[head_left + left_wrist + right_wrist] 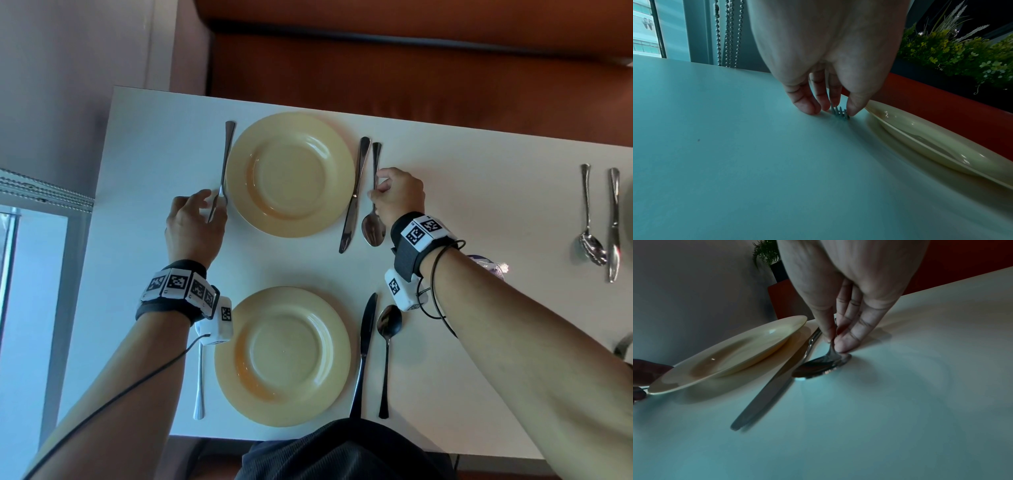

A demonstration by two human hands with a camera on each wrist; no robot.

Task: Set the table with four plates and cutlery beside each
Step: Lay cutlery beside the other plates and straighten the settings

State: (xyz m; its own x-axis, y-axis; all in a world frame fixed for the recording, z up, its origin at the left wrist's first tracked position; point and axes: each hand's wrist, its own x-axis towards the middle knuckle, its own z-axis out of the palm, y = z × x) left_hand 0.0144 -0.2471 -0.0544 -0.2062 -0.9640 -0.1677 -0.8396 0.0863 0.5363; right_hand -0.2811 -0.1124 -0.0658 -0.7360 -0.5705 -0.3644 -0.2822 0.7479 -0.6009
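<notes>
My left hand (191, 226) pinches the fork (224, 164) near its tines, thumb against fingers, tines touching the white table (479, 192) just left of the far plate (290, 174). My right hand (399, 198) pinches the neck of the spoon (373, 229), its bowl resting on the table to the right of that plate, just outside the knife (354, 195). Both pieces run lengthwise away from me, handles at the far end, parallel to the plate's sides, so I judge only a small straightening and release remain. The cutlery is slim polished steel; the plate is a smooth, glossy, pale yellow round with a broad rim.
</notes>
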